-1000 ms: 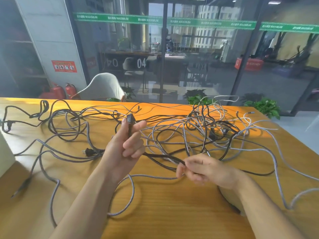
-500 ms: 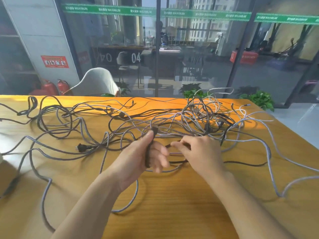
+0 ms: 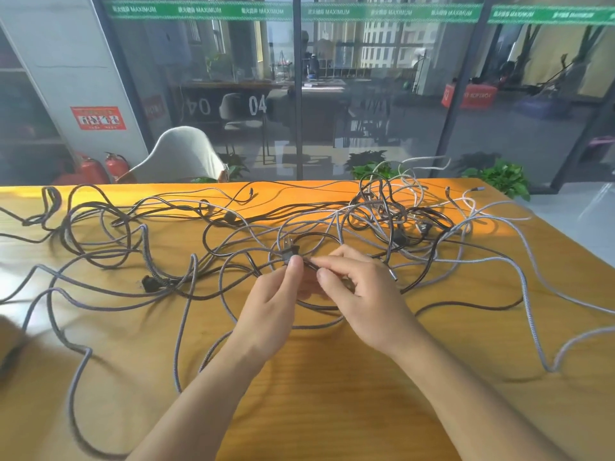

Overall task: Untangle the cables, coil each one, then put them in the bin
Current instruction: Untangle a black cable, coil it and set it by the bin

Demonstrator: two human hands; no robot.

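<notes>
Surroundings: The wooden tabletop (image 3: 332,410) runs across the whole view. Beyond its far edge stands a glass partition (image 3: 366,94) carrying a green strip along the top. A white chair (image 3: 179,154) sits just behind the far edge, left of centre. Two red fire extinguishers (image 3: 100,168) stand near the far left corner, below a red notice (image 3: 98,118) on the wall. Green plants (image 3: 499,176) show behind the far edge toward the right.

Obstructions: Loose grey braided cables (image 3: 186,311) loop over the near left part of the tabletop and cross one another. A dense knot of cables (image 3: 389,211) lies near the far edge, right of centre, with grey and black strands piled over each other. A separate black plug (image 3: 149,283) lies on the tabletop to the left of the hands.

Task item: The black cable (image 3: 466,304) is thin and smooth. It ends in a black plug with metal prongs (image 3: 289,249), raised above the tabletop centre with the prongs pointing up and away.

Hands: The left hand (image 3: 273,304) pinches the cable just below the plug between thumb and fingers. The right hand (image 3: 362,294) pinches the same cable immediately beside it, fingers curled. Both forearms enter from the near edge.
</notes>
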